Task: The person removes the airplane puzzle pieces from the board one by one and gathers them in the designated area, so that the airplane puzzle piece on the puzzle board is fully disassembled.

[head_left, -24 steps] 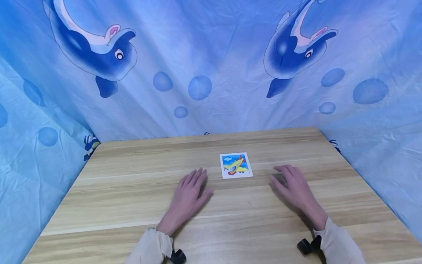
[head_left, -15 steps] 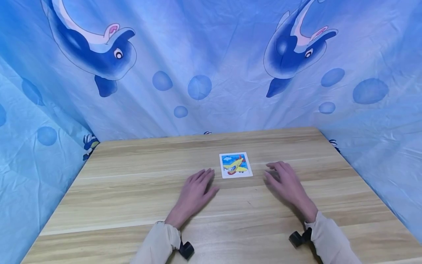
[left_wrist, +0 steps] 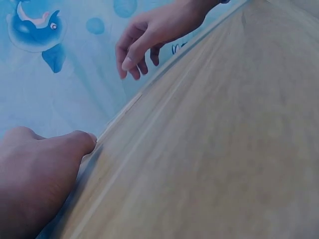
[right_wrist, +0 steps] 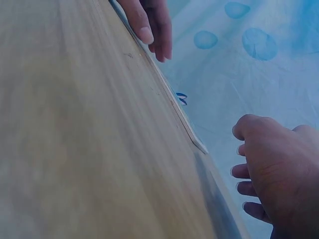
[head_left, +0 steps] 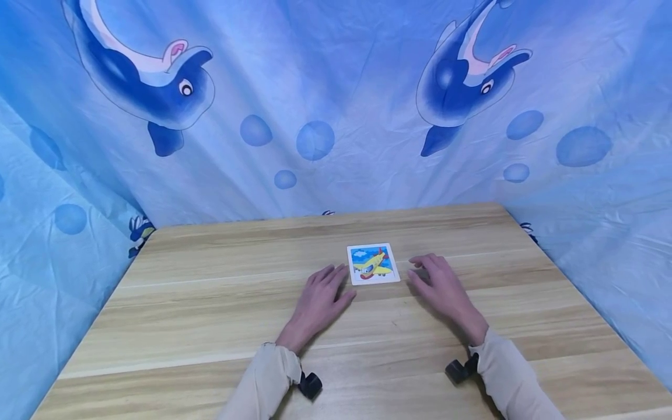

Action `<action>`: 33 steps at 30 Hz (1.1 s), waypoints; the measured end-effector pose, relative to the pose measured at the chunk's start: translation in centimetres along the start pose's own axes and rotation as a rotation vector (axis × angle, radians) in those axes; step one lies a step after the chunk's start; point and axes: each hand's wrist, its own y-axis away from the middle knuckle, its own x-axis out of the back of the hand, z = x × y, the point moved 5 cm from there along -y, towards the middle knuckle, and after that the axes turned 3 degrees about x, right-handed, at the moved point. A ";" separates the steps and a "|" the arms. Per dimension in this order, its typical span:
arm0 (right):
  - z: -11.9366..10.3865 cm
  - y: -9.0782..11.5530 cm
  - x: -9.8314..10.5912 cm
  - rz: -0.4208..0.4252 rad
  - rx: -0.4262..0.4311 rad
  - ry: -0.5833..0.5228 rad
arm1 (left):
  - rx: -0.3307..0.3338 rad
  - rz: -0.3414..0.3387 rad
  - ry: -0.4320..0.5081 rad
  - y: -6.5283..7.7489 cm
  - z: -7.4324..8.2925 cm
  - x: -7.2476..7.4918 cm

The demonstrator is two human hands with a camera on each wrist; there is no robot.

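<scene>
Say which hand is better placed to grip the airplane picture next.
Probably the left hand: in the head view it nearly reaches the airplane picture; the right hand leaves a wider gap.

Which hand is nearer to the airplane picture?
Left. The left hand is just off the left edge of the airplane picture; the right hand is off its right edge, across a wider gap.

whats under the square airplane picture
The square airplane picture lies on the wooden table, whose surface shows around it. The patch directly beneath is covered, so whether anything else is hidden there cannot be seen.
</scene>
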 end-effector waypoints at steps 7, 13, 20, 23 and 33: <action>-0.6 -0.8 -0.8 -0.003 0.042 0.023 | -0.025 0.025 0.012 -0.6 0.2 -0.4; -0.8 -1.3 -1.3 -0.001 0.048 0.022 | -0.026 0.010 -0.005 -1.2 0.4 -0.7; -0.9 -1.7 -1.7 -0.004 0.049 0.008 | -0.014 0.001 -0.043 -1.7 0.4 -1.0; -1.0 -1.9 -1.8 -0.006 0.044 0.008 | -0.014 0.003 -0.046 -1.8 0.3 -1.1; -1.7 -2.7 -2.4 -0.021 0.054 -0.026 | -0.020 0.001 -0.041 -1.9 0.2 -1.2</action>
